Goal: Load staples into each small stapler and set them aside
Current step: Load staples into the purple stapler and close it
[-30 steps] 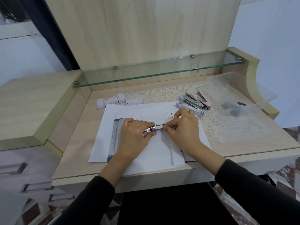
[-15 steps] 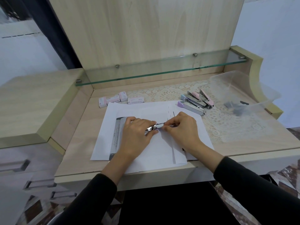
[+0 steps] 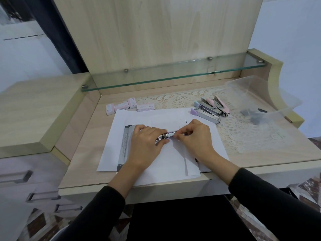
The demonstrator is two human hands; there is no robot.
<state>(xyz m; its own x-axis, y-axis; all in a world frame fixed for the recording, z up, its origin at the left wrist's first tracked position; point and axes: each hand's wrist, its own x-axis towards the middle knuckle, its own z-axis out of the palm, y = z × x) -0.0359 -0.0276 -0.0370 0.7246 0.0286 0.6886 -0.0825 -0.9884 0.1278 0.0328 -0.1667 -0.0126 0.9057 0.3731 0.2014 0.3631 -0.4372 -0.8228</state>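
Fingers (image 3: 157, 131) of the left hand (image 3: 145, 145) curl round a small metal stapler (image 3: 169, 134) at frame centre, while the right hand (image 3: 194, 136) pinches its other end. Both hands rest on white paper sheets (image 3: 173, 160) on the worktop (image 3: 83, 150). More staplers (image 3: 210, 109) lie to the upper right of the sheets, staple boxes (image 3: 129, 106) to the upper left.

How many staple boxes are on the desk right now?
4, clustered just beyond the paper, far left: leftmost box, second box, third box, rightmost box. Others could be hidden behind them.
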